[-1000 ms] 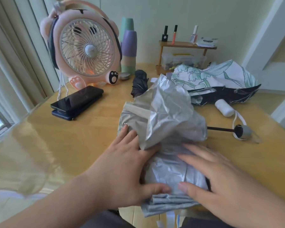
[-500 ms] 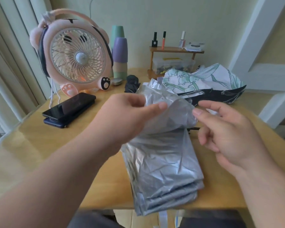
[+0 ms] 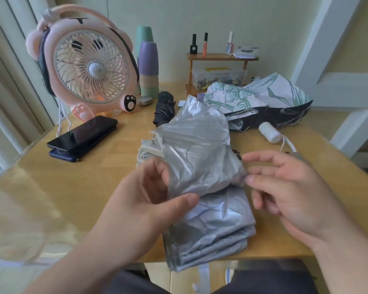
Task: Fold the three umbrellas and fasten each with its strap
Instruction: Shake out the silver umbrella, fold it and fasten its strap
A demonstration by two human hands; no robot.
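The silver umbrella (image 3: 208, 211) is lying on the bench (image 3: 89, 179) right in front of the person, its near end hanging a little over the front edge. The lower panels are sitting in flat stacked pleats while the upper cloth is billowing up in a loose, crinkled bunch. The left hand (image 3: 145, 202) is pinching a fold of that loose cloth between thumb and fingers and lifting it clear of the stack. The right hand (image 3: 285, 187) is hovering at the opposite side with its fingers loosely spread, the tips just touching the cloth's edge and gripping nothing. The two hands are standing apart with the cloth between them. The step in hand appears to be laying the next panel down onto the pleats. Doing it well probably means drawing the fold taut between both hands, lining its crease up with the stack below, and pressing air out toward the far end so the bundle is staying slim enough to wrap. A pale band (image 3: 150, 149) with a small stud is showing at the bundle's left side; it may be the strap, so keeping it outside the folds seems wise. The floral umbrella (image 3: 261, 98) is lying unfolded at the far right, apparently waiting its turn, and the black umbrella (image 3: 165, 109) is sitting bundled behind the silver one, though whether it is fastened is hard to tell.
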